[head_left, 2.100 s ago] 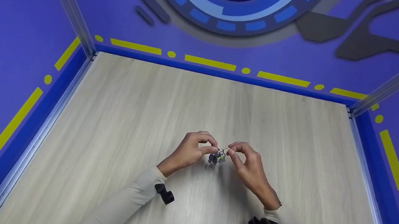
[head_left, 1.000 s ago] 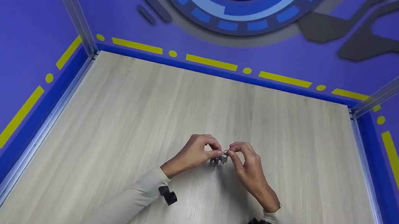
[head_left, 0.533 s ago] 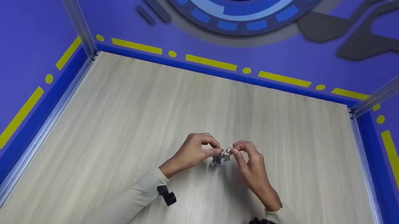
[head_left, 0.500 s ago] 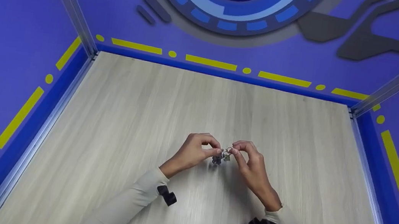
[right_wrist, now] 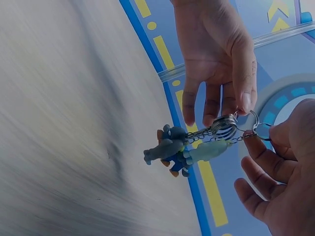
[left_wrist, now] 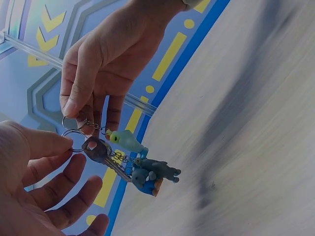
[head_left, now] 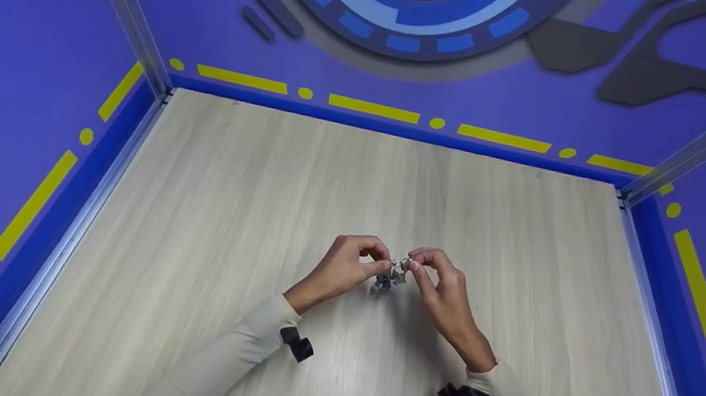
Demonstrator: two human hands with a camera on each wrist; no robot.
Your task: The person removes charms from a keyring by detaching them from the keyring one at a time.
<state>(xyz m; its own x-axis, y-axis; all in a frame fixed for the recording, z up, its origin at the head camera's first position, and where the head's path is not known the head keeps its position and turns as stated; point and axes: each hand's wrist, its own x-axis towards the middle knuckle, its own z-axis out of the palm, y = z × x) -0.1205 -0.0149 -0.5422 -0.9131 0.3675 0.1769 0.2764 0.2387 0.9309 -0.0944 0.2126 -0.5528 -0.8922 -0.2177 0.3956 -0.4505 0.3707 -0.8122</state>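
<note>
Just above the table my left hand (head_left: 336, 271) and right hand (head_left: 452, 303) face each other, fingertips a short gap apart. The left thumb and fingers pinch a metal key ring (left_wrist: 74, 140). From it hang a key (left_wrist: 97, 150) and dark grey-blue figurine charms (left_wrist: 152, 169) on short chains. My right hand pinches a smaller split ring (right_wrist: 262, 132), whose chain carries a pale green figurine charm (right_wrist: 209, 150). The two rings lie against each other; whether they are linked cannot be made out. Several stacked rings (right_wrist: 225, 127) show beneath the left fingertips in the right wrist view.
A pale wood-grain table (head_left: 273, 181) lies below, bounded by blue panels (head_left: 370, 71) with yellow markings and by metal posts (head_left: 123, 4). Black wrist mounts (head_left: 296, 344) sit on both light sleeves (head_left: 237, 353).
Over two seconds my left hand has shifted slightly right, and the charms moved with it. My right hand has drawn a little nearer, then slightly away. Both keep their pinch on the rings.
</note>
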